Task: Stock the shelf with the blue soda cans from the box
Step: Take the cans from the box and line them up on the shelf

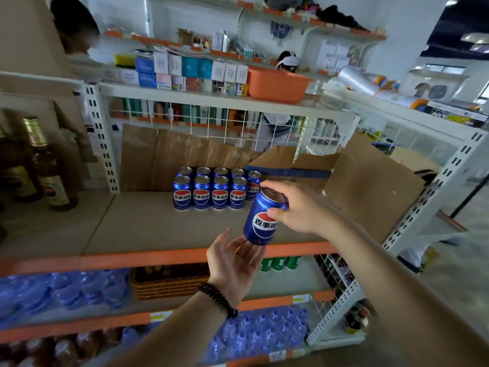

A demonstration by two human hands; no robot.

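Note:
A blue soda can (260, 221) hangs tilted above the shelf's front edge. My right hand (293, 207) grips it at the top, fingers over the lid and thumb on its side. Below it, my left hand (235, 263) cups the can's bottom with relaxed fingers. Several blue cans (211, 190) stand in two rows at the back of the grey shelf board (148, 223). An open cardboard box (352, 181) sits on the shelf to the right, its flaps raised; its inside is hidden.
Brown bottles (50, 178) stand at the shelf's left. A cardboard sheet (172, 154) leans behind the cans. Below are a wicker basket (169, 284), green bottles and packs of water bottles (60, 292). An orange tub (277, 84) sits above. People stand beyond the racks.

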